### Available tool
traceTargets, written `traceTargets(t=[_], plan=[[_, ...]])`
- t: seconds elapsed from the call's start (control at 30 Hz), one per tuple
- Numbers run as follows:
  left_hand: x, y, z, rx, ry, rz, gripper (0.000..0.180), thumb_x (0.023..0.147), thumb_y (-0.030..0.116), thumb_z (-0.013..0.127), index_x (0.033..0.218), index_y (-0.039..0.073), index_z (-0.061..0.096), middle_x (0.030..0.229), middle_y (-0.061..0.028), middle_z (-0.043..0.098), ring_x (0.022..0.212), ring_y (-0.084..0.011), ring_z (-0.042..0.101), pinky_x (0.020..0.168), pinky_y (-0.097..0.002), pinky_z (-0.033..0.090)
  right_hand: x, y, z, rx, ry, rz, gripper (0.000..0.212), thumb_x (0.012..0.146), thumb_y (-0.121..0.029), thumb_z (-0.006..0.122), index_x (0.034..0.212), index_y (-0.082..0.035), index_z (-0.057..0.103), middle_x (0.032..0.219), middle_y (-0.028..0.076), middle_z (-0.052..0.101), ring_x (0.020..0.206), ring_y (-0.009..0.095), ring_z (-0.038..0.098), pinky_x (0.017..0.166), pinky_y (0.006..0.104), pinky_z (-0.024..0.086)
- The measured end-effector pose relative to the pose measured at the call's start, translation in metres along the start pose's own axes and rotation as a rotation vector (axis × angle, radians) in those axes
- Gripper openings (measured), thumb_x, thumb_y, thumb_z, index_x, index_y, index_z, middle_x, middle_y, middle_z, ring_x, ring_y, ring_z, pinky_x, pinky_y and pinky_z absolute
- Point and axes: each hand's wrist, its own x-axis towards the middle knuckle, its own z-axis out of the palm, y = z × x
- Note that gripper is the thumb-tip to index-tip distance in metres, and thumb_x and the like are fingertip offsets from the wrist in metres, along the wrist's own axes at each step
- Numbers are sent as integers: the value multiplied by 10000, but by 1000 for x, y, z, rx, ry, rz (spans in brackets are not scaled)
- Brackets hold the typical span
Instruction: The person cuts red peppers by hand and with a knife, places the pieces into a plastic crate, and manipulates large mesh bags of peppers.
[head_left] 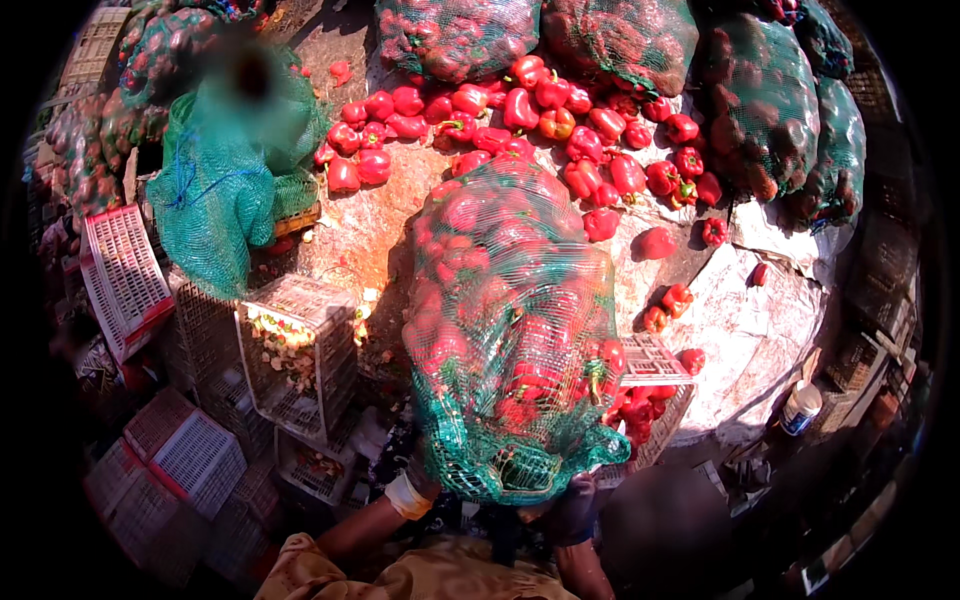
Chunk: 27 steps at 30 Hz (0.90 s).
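- Nearest the lens: your two forearms rise from the lower edge to the base of a green mesh sack (510,330) stuffed with red bell peppers, held up in front of you and tilted away.
- Left hand (418,487), wrist wrapped in a pale band, sits under the sack's lower left corner; right hand (572,508) in a dark glove sits under the lower right. Fingers are buried in bunched netting, so you cannot tell whether they are curled through the mesh or only pressed against it.
- Handling judgement: the load looks heavy and bulging; the net is soft and shapeless, and the peppers inside bruise easily. Bunched mesh at the bottom hem offers the surest hold; the smooth bulging sides give none.
- Beyond the sack, loose red peppers (560,120) lie on a pale sheet (760,330), with more filled sacks (770,120) along the far edge.
- White plastic crates (300,350) stand at your left, beside an empty green net (215,200).
- Hidden: the sack's far end, its mouth, and the ground beneath it.
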Motion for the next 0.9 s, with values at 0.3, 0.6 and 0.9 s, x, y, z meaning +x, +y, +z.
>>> traceTargets(t=[0.3,0.6,0.9], plan=[[-84,243,20,255,-35,364,282,965,182,505,1206,48,563,1115,-85,631,1005,-205,609,873,-374,496,-167,-24,30,-604,81,-157,410,827,-237,618,1197,-67,566,1137,123,620,1046,291,592,923,434,469],[-18,239,-37,-367,-152,-17,332,927,218,582,1220,65,551,1207,-98,589,1094,-243,569,958,-409,450,-70,-52,127,-1755,-176,-955,252,791,-211,678,983,-60,619,898,84,631,860,266,605,749,414,473],[57,186,-3,346,-506,34,434,860,329,655,1229,116,569,1238,-82,582,1159,-254,528,1021,-414,405,21,-5,102,-1023,-19,-573,309,899,-27,597,1198,27,542,970,43,653,846,103,618,726,255,503]])
